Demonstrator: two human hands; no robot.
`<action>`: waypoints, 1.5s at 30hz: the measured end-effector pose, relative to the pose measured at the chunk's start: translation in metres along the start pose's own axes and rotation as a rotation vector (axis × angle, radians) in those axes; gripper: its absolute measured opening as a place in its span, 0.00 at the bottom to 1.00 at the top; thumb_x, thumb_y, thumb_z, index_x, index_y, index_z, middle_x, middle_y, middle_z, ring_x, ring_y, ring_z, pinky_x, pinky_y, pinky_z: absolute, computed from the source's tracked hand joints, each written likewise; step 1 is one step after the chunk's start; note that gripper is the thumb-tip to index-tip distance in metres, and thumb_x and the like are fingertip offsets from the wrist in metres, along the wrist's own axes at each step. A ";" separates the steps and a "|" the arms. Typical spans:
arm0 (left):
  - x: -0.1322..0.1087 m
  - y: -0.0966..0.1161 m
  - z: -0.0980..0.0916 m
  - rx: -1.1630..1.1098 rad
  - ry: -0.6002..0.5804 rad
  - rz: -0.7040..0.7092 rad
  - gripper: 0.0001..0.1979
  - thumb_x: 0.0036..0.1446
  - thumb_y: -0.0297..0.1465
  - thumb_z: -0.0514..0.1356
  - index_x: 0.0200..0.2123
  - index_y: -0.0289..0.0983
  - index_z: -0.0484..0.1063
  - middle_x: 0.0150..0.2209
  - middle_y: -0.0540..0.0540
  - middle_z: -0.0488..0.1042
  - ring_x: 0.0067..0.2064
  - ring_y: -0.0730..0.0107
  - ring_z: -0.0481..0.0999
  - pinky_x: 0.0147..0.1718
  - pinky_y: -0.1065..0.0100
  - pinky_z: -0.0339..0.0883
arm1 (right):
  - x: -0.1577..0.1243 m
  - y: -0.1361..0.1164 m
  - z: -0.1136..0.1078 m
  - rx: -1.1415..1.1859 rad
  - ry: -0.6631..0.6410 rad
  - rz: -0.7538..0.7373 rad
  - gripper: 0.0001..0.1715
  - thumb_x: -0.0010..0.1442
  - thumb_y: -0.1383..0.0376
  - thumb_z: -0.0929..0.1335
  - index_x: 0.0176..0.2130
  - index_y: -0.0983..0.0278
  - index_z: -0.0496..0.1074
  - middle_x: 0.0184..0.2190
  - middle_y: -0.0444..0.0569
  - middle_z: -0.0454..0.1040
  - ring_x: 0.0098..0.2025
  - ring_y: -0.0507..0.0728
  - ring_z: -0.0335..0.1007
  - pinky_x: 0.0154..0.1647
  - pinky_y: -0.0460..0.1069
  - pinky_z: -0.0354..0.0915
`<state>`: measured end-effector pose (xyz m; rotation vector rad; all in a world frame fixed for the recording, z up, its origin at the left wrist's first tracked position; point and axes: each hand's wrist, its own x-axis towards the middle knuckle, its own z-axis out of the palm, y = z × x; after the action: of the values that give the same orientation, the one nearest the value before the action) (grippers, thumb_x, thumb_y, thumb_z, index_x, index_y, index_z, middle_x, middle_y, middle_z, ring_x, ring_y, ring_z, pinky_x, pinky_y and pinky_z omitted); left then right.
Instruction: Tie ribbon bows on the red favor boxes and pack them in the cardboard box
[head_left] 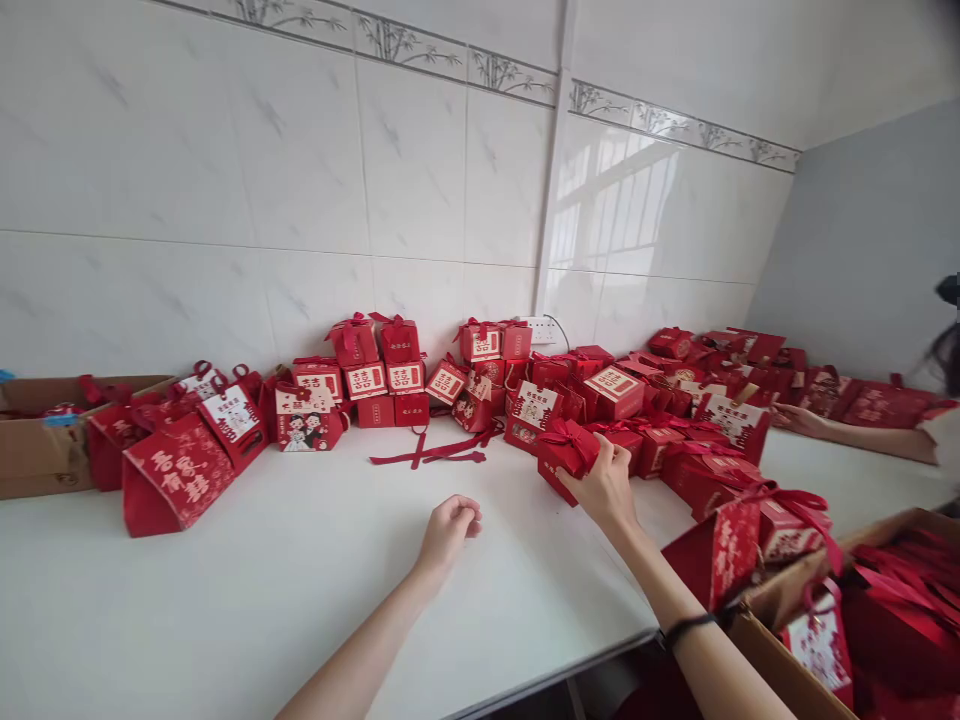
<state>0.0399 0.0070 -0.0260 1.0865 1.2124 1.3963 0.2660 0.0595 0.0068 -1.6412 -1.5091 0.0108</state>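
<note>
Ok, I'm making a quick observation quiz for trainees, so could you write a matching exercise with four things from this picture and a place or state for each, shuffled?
Column one
1. Left hand
2. Right hand
3. Loose ribbons
4. Power strip

Column two
A. White, by the tiled wall
B. Gripping a red box with a bow
C. Fingers curled, no box in it
D. Lying on the white table, in front of stacked boxes

Right pairs: 1-C, 2-B, 3-D, 4-A
</note>
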 end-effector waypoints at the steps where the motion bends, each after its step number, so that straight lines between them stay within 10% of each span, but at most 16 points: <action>1: 0.000 0.000 0.001 -0.008 -0.002 0.001 0.06 0.41 0.31 0.57 0.25 0.34 0.70 0.25 0.47 0.72 0.26 0.71 0.71 0.30 0.67 0.68 | -0.003 -0.007 0.001 0.082 0.029 -0.107 0.48 0.46 0.50 0.71 0.58 0.67 0.53 0.51 0.62 0.55 0.55 0.69 0.59 0.51 0.62 0.63; 7: 0.009 0.005 -0.011 -0.038 0.224 0.120 0.16 0.51 0.41 0.51 0.38 0.37 0.66 0.39 0.41 0.72 0.38 0.63 0.74 0.32 0.64 0.68 | -0.014 -0.078 0.026 0.428 -0.114 -0.639 0.39 0.49 0.54 0.70 0.55 0.62 0.53 0.52 0.59 0.55 0.57 0.65 0.56 0.56 0.63 0.60; 14: 0.031 0.026 -0.076 -0.024 0.498 0.247 0.19 0.48 0.38 0.49 0.43 0.38 0.66 0.53 0.40 0.67 0.55 0.58 0.66 0.45 0.63 0.64 | -0.028 -0.094 0.086 0.603 -0.249 -0.810 0.36 0.48 0.61 0.69 0.54 0.63 0.54 0.54 0.61 0.55 0.60 0.66 0.53 0.55 0.62 0.61; 22: 0.029 0.019 -0.064 -0.034 0.236 0.211 0.27 0.50 0.47 0.58 0.50 0.39 0.65 0.54 0.39 0.68 0.56 0.55 0.66 0.47 0.61 0.66 | -0.033 -0.079 0.085 0.588 -0.455 -0.827 0.39 0.49 0.65 0.66 0.58 0.65 0.49 0.61 0.65 0.51 0.66 0.65 0.44 0.60 0.64 0.55; 29: 0.020 0.021 -0.052 0.040 0.104 0.250 0.47 0.45 0.39 0.65 0.64 0.42 0.45 0.60 0.42 0.62 0.61 0.57 0.61 0.59 0.59 0.56 | -0.038 -0.082 0.070 0.706 -0.667 -0.623 0.30 0.54 0.59 0.66 0.53 0.61 0.54 0.64 0.63 0.47 0.65 0.65 0.48 0.54 0.62 0.61; 37: 0.016 0.024 -0.053 0.064 0.064 0.292 0.44 0.43 0.37 0.64 0.62 0.40 0.48 0.58 0.41 0.63 0.58 0.58 0.64 0.58 0.61 0.57 | -0.035 -0.082 0.068 0.735 -0.425 -0.536 0.10 0.57 0.58 0.64 0.34 0.62 0.62 0.42 0.54 0.68 0.48 0.58 0.67 0.37 0.52 0.71; 45: 0.008 0.030 -0.053 0.305 0.066 0.485 0.37 0.44 0.31 0.63 0.58 0.40 0.52 0.63 0.39 0.54 0.62 0.56 0.58 0.59 0.59 0.55 | -0.035 -0.088 0.062 0.695 -0.196 -0.633 0.06 0.59 0.61 0.62 0.32 0.61 0.63 0.35 0.50 0.69 0.41 0.57 0.68 0.42 0.55 0.68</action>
<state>-0.0166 0.0060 -0.0014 1.6396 1.2903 1.6501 0.1532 0.0562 0.0020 -0.5986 -1.8425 0.3195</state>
